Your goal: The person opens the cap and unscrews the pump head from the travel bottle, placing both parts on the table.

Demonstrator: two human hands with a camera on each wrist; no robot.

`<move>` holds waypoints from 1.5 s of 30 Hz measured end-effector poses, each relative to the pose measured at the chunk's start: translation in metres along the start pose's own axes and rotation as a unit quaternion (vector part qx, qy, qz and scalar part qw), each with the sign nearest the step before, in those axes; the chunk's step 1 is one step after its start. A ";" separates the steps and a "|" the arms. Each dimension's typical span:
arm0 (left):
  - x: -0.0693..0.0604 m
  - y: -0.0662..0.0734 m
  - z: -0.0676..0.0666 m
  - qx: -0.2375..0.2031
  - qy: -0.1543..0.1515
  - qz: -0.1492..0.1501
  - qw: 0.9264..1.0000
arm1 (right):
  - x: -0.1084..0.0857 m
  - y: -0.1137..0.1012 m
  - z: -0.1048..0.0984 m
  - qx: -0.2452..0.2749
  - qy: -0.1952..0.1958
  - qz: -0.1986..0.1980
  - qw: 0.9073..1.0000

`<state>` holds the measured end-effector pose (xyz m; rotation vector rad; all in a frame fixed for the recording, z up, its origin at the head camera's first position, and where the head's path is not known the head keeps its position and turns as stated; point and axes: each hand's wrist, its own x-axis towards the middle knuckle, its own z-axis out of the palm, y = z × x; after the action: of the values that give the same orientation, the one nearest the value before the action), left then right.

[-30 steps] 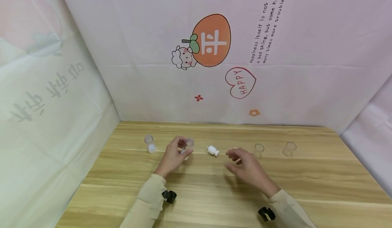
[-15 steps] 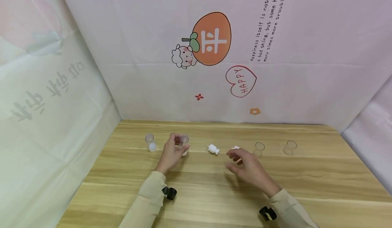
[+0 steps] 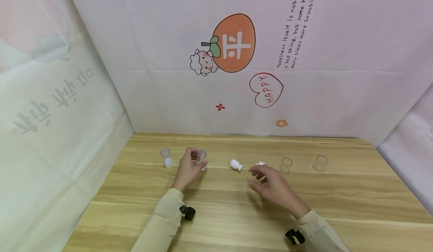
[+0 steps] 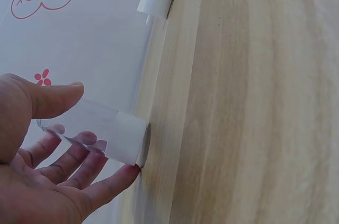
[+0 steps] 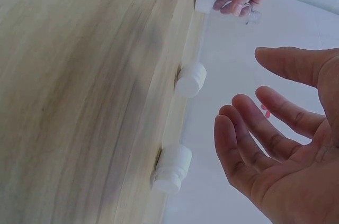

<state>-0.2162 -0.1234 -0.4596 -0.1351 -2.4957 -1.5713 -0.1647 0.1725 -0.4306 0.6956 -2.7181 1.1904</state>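
Note:
My left hand (image 3: 188,168) holds a clear cylindrical bottle (image 3: 201,154) with a white lower part, upright on the table at centre left. In the left wrist view the thumb lies along one side of the bottle (image 4: 92,121) and the fingers curl along the other. My right hand (image 3: 275,186) hovers over the table at centre right, fingers loosely bent and holding nothing. Between the hands lies a small white stepped fitting (image 3: 235,165) with a narrower end. A second white fitting (image 3: 260,163) is partly hidden behind the right hand; both appear in the right wrist view.
Another clear bottle with a white base (image 3: 165,153) stands farther left. Two clear empty-looking cylinders (image 3: 286,164) (image 3: 320,163) stand on the right. The wooden table (image 3: 230,214) ends at a printed white cloth (image 3: 169,105) behind, with cloth at both sides.
My left hand has shifted slightly left with the clear bottle, which now stands more upright. My right hand has stayed nearly in place.

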 end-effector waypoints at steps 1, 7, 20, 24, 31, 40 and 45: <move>0.000 0.000 0.000 -0.001 0.002 -0.001 1.000 | 0.000 0.000 0.000 0.000 -0.001 -0.002 1.000; 0.000 -0.002 0.001 -0.001 0.007 -0.003 1.000 | -0.001 0.000 0.001 0.004 -0.003 -0.007 1.000; 0.001 -0.003 0.002 -0.002 0.013 -0.011 1.000 | -0.002 0.000 0.002 0.004 -0.003 -0.002 1.000; 0.002 -0.003 0.001 -0.001 0.017 -0.016 1.000 | -0.002 0.000 0.002 0.004 -0.006 0.000 1.000; 0.003 -0.004 0.001 -0.001 0.019 -0.019 1.000 | -0.002 0.001 0.001 0.003 -0.010 0.003 1.000; 0.002 -0.006 0.002 -0.015 0.016 -0.015 1.000 | -0.003 0.003 0.002 0.012 -0.008 0.006 1.000; 0.000 -0.001 0.000 0.004 0.023 -0.014 1.000 | -0.003 0.004 0.001 0.013 -0.005 0.001 1.000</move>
<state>-0.2164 -0.1234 -0.4604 -0.0622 -2.4782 -1.5565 -0.1637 0.1751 -0.4351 0.7043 -2.7164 1.2275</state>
